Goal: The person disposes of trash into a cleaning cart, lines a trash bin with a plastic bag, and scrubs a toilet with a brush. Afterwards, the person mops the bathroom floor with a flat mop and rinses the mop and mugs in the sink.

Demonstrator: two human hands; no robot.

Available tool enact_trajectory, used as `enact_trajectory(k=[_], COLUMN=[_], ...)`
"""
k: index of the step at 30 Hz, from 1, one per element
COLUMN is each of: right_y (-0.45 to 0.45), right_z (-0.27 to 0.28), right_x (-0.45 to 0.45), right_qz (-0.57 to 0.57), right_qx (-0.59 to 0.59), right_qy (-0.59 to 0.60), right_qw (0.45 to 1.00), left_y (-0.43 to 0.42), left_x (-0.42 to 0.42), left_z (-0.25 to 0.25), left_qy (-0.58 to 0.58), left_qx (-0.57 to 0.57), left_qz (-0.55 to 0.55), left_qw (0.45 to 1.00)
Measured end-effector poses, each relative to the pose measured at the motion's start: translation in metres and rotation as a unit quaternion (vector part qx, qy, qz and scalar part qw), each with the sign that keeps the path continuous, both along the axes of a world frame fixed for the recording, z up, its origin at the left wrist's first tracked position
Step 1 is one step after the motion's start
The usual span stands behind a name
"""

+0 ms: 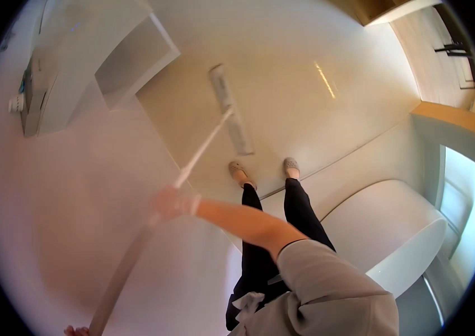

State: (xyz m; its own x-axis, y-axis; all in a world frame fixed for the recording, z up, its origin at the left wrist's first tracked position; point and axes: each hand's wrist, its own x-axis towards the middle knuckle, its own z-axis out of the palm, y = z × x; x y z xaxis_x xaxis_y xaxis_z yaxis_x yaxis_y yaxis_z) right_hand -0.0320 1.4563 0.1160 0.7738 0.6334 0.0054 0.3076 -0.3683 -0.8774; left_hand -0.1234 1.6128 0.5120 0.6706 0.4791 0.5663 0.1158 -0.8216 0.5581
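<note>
A long-handled flat mop lies with its narrow rectangular head on the glossy floor, ahead of my feet. Its pale pole slants down to the lower left. Partway along the pole, my right hand is closed around it, blurred by motion. At the bottom left edge, the fingers of my left hand show beside the pole's upper end and appear to grip it. Most of that hand is cut off by the frame.
My shoes stand just behind the mop head. A white rounded furniture piece is close on the right. At the upper left stands a pale block-like unit. A wooden-edged piece is at the top right.
</note>
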Motion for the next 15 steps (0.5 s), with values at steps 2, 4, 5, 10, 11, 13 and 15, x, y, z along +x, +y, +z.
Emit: enact_trajectory(k=[2, 4, 5, 10, 11, 13, 15], right_y=[-0.073, -0.144, -0.180, -0.306, -0.324, -0.338, -0.300], right_z=[-0.025, -0.052, -0.058, -0.149, -0.156, -0.178, -0.230], right_x=[-0.020, -0.040, -0.052, -0.115, -0.124, -0.143, -0.170], right_qz=[-0.028, -0.060, -0.069, -0.101, -0.082, -0.060, -0.102], right_qx=[-0.055, -0.117, -0.157, -0.269, -0.312, -0.355, -0.518], right_qy=[0.032, 0.046, 0.054, 0.107, 0.130, 0.169, 0.150], right_qw=[0.998, 0.990, 0.984, 0.952, 0.938, 0.918, 0.836], left_y=[-0.020, -0.029, -0.027, -0.080, -0.090, -0.112, -0.099], left_x=[0.013, 0.025, 0.026, -0.007, -0.016, -0.035, -0.059], left_z=[-0.032, -0.071, -0.096, -0.253, -0.277, -0.301, -0.319], left_qy=[0.033, 0.079, 0.109, 0.319, 0.376, 0.469, 0.572], left_qx=[-0.104, -0.247, -0.306, -0.024, -0.046, -0.061, -0.179], left_qz=[-0.028, -0.057, -0.085, -0.272, -0.308, -0.372, -0.316], left_qw=[0.994, 0.964, 0.942, 0.908, 0.873, 0.799, 0.736])
